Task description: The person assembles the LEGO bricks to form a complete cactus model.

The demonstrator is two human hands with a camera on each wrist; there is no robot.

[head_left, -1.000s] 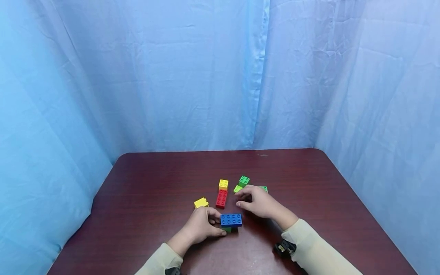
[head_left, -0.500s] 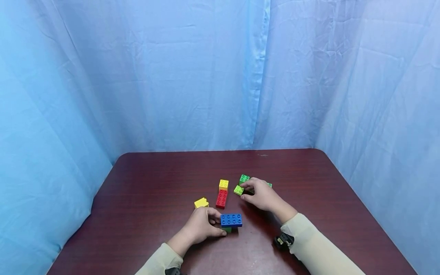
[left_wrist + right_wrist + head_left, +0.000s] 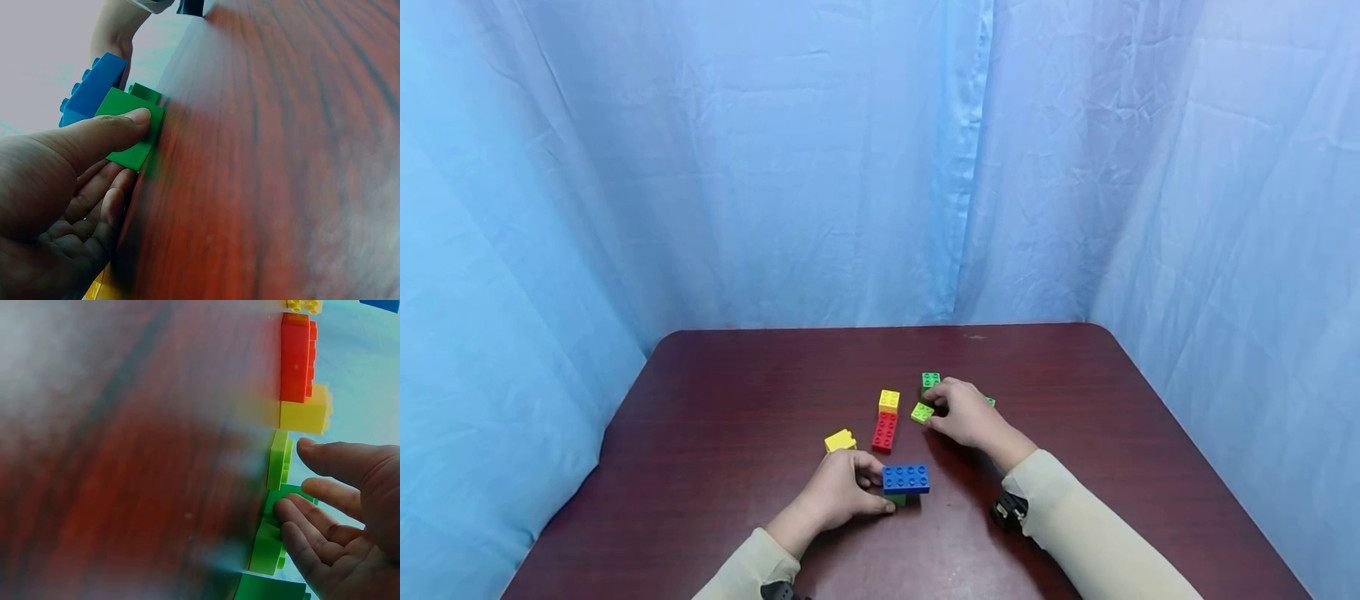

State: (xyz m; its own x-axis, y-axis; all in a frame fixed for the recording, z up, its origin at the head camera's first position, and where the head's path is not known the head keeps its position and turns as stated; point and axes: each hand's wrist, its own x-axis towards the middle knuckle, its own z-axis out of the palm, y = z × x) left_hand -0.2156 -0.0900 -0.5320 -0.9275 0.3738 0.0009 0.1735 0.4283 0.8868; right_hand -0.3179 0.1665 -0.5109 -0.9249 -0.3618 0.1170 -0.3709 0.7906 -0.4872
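My left hand [image 3: 835, 496] holds a green brick [image 3: 128, 147] low over the table, thumb on one face and fingers behind. A blue eight-stud brick [image 3: 906, 478] sits on top of it, overhanging to the right. Farther back, my right hand [image 3: 970, 417] reaches over the green bricks with thumb and fingers spread. A flat lime-green brick [image 3: 922, 412] lies by its thumb, apart from the thumb tip in the right wrist view. Its fingertips are right at a green brick [image 3: 931, 380] behind. Another green brick [image 3: 265, 550] shows beside the fingers; the hand partly hides this group from the head view.
A red brick [image 3: 885, 433] and a yellow brick [image 3: 889, 400] stand end to end in the middle of the dark wooden table [image 3: 760, 392]. Beyond the left fingers lies a tipped yellow brick [image 3: 840, 440]. Blue curtains [image 3: 820, 167] enclose the table's back and sides.
My right hand has moved slightly away from me, over the green bricks. The green brick by its fingertips has shifted back, apart from the lime-green one. My left hand stays in place.
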